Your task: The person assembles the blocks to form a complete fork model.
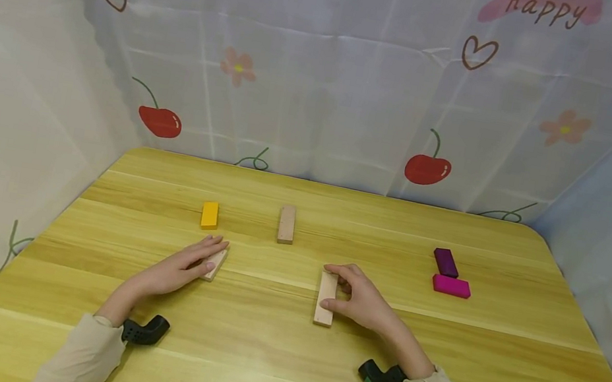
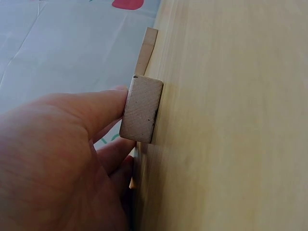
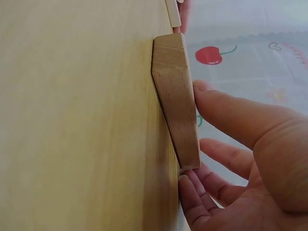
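My left hand (image 1: 173, 273) lies over a plain wooden block (image 1: 215, 265), its fingers fairly straight along the left side and thumb on top. From the left wrist, the end of that block (image 2: 142, 109) faces me, thumb against its upper face. To the right, another plain wooden block (image 1: 324, 314) lies flat, pointing away from me. My right hand (image 1: 363, 299) holds it with bent fingers: index at the far end, thumb across the upper face. In the right wrist view this block (image 3: 175, 103) sits close on the tabletop, the other fingertips low beside it.
A third wooden block (image 1: 286, 225) lies farther back, between the hands. Left of it is a yellow block (image 1: 209, 216). At right, a purple block (image 1: 446, 263) and a magenta block (image 1: 451, 286) lie close together. A patterned curtain (image 1: 319, 106) hangs behind the wooden table (image 1: 256, 357).
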